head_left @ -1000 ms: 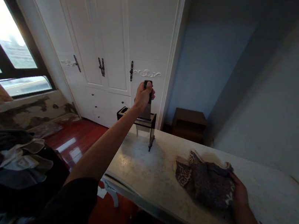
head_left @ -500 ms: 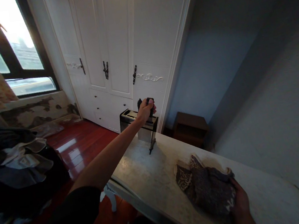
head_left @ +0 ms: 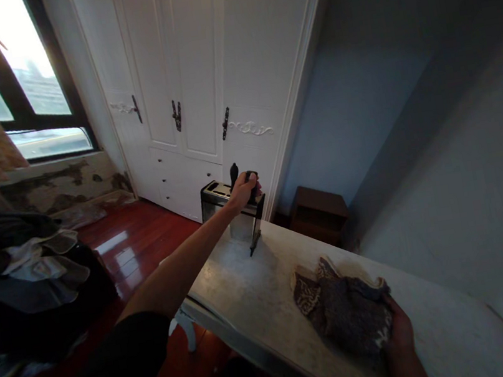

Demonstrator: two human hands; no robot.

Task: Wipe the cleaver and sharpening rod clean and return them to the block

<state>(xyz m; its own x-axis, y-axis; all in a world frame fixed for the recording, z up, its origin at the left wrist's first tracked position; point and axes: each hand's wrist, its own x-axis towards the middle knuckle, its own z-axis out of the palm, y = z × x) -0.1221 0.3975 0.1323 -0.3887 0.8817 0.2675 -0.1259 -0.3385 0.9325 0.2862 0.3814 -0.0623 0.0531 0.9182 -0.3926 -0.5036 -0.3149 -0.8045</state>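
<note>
My left hand (head_left: 244,188) reaches to the far end of the table and is closed around a black handle (head_left: 252,179). That handle is just above a silver and black knife block (head_left: 217,192) with slots in its top; whether its lower part sits in a slot is hidden. Another black handle (head_left: 233,173) stands upright beside my fingers. At the near right, my right hand (head_left: 399,327) grips the edge of a bunched dark brown cloth (head_left: 353,315) with pale patterns, which lies on the tabletop.
The pale table (head_left: 268,299) runs from the block toward the lower right. Behind it are a white wardrobe (head_left: 195,64) and a low brown cabinet (head_left: 317,204). On the left, clothes (head_left: 40,264) are piled near a window (head_left: 33,70) above the red floor (head_left: 123,251).
My left hand has sunk slightly toward the knife block, and the upright handle beside it shows more fully. My right hand and the cloth have hardly moved.
</note>
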